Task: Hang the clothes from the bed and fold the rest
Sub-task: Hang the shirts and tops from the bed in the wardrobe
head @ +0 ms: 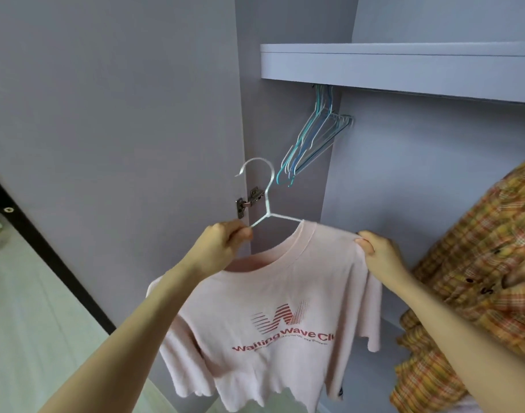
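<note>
The left hand (222, 248) gripped the white wire hanger's (267, 201) arm, hook upward; the right hand (380, 254) pinched the pale pink printed T-shirt's (273, 323) shoulder, its length hanging downward.

I see my left hand (218, 247) gripping the white hanger (265, 201) while my right hand (380, 253) pinches the pink T-shirt (270, 329) shoulder, beside a plaid shirt (475, 263).

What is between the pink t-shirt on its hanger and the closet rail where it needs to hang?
Nothing visible blocks it. The pink t-shirt on its hanger faces open space below the shelf; empty hangers sit at the rail's left end, a plaid shirt at right.
</note>
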Demonstrator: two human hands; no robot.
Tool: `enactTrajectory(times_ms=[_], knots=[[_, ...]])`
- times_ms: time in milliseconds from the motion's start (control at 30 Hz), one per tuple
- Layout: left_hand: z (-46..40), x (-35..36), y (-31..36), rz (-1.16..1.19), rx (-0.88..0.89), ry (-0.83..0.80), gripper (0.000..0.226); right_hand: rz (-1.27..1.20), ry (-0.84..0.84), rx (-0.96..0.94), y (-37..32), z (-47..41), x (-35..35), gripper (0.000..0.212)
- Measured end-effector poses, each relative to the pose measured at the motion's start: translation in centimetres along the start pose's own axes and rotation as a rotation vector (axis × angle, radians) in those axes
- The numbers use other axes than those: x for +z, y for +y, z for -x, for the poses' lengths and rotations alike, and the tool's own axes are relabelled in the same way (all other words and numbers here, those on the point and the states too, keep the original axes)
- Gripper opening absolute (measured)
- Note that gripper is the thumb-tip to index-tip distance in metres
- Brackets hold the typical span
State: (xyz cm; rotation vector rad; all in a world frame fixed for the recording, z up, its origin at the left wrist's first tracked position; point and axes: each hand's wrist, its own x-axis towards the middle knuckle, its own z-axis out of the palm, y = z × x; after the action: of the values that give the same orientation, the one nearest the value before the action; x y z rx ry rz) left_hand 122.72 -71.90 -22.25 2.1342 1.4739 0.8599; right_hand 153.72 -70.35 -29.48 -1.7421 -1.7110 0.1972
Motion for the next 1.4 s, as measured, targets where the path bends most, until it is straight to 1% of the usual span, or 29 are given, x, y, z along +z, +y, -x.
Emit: enactTrajectory(times_ms=[67, 133, 200, 233, 267, 300, 333, 367, 433, 500, 567, 600, 633, 667, 733, 767, 800, 833, 900, 933, 967, 1000, 1033, 1100, 1133, 1233, 1333, 1400], knots=[[-0.5, 0.5, 1.0, 0.134, 0.006, 0.012, 0.024, -0.077, -0.004, -0.053, -1.1, 0.1, 0.8, 0.012], [-0.8, 0.6, 1.2, 0.243, -0.016, 0.073, 0.028, -0.187, -0.011, -0.044, -1.5, 0.1, 0.9, 0.011], [-0.8, 0.5, 0.7, 0.287, -0.025, 0.124, 0.026, -0.193, -0.112, 0.002, -0.7, 0.1, 0.6, 0.013], [-0.7, 0.5, 0.4, 0.272, -0.018, 0.141, 0.026, -0.161, -0.183, 0.031, -0.3, 0.3, 0.5, 0.007], [-0.7, 0.6, 0.1, 0.241, -0.01, 0.155, 0.026, -0.128, -0.242, 0.058, 0.3, 0.6, 0.5, 0.011], [-0.7, 0.5, -0.2, 0.201, -0.002, 0.169, 0.026, -0.091, -0.271, 0.066, 0.7, 0.8, 0.7, 0.024], [-0.9, 0.5, -0.3, 0.163, 0.005, 0.175, 0.025, -0.071, -0.272, 0.072, 1.1, 0.8, 0.7, 0.03], [-1.0, 0.4, -0.5, 0.127, 0.007, 0.176, 0.025, -0.052, -0.241, 0.078, 1.2, 0.7, 0.5, 0.028], [-1.0, 0.4, -1.1, 0.038, -0.003, 0.167, 0.024, -0.025, -0.108, 0.08, 1.6, 0.1, -0.2, 0.013], [-0.3, 0.5, -1.8, -0.053, -0.013, 0.161, 0.024, -0.072, 0.078, 0.083, 2.0, -0.5, -1.3, 0.02], [-0.1, 0.5, -1.7, -0.078, 0.0, 0.176, 0.025, -0.153, 0.286, 0.074, 2.0, -0.6, -2.2, 0.022], [-0.3, 0.5, -1.3, -0.051, 0.007, 0.208, 0.025, -0.17, 0.325, 0.104, 2.1, -0.2, -2.1, 0.022], [-0.8, 0.2, -0.8, 0.007, 0.012, 0.253, 0.024, -0.151, 0.29, 0.148, 2.6, -0.1, -1.6, 0.02], [-1.3, 0.1, -0.3, 0.076, 0.013, 0.283, 0.023, -0.078, 0.143, 0.204, 3.4, 0.3, -0.8, 0.019], [-2.2, -0.1, 0.7, 0.138, 0.017, 0.273, 0.022, 0.098, -0.302, 0.304, 4.3, 1.3, 0.5, 0.023], [-2.3, 0.1, 0.8, 0.131, 0.022, 0.244, 0.023, 0.136, -0.415, 0.335, 4.5, 1.8, 0.9, 0.03], [-2.4, 0.4, 1.0, 0.122, 0.032, 0.216, 0.024, 0.114, -0.393, 0.348, 4.5, 2.0, 1.0, 0.038], [-2.4, 0.9, 1.1, 0.115, 0.041, 0.19, 0.025, 0.071, -0.284, 0.327, 4.2, 2.0, 0.8, 0.044], [-2.6, 1.9, 1.6, 0.088, 0.058, 0.14, 0.026, 0.013, -0.023, 0.145, 2.2, 1.7, 0.3, 0.047], [-2.9, 2.5, 2.2, 0.079, 0.074, 0.108, 0.026, 0.001, 0.037, 0.023, 1.0, 1.6, -0.1, 0.047], [-3.2, 2.8, 2.6, 0.075, 0.088, 0.085, 0.027, 0.013, 0.039, -0.104, -0.2, 1.5, -0.3, 0.046], [-3.5, 3.1, 3.1, 0.072, 0.107, 0.063, 0.027, 0.035, 0.003, -0.196, -0.9, 1.5, -0.2, 0.042], [-3.9, 3.4, 3.5, 0.07, 0.126, 0.04, 0.027, 0.067, -0.06, -0.235, -1.3, 1.7, -0.4, 0.035], [-4.6, 4.0, 4.0, 0.05, 0.145, 0.022, 0.025, 0.133, -0.177, -0.216, -1.1, 2.3, -0.8, 0.021], [-4.9, 4.3, 4.3, 0.034, 0.153, 0.018, 0.024, 0.159, -0.205, -0.206, -0.5, 2.8, -1.1, 0.021], [-6.3, 6.3, 5.6, 0.017, 0.227, -0.021, 0.028, 0.205, -0.208, -0.205, 1.4, 5.1, -2.6, 0.024], [-8.2, 9.4, 7.3, 0.062, 0.292, -0.033, 0.024, 0.259, -0.211, -0.103, 2.8, 7.1, -4.4, 0.024], [-9.9, 11.5, 9.2, 0.097, 0.311, -0.028, 0.024, 0.241, -0.172, -0.031, 3.4, 7.8, -6.2, 0.024]])
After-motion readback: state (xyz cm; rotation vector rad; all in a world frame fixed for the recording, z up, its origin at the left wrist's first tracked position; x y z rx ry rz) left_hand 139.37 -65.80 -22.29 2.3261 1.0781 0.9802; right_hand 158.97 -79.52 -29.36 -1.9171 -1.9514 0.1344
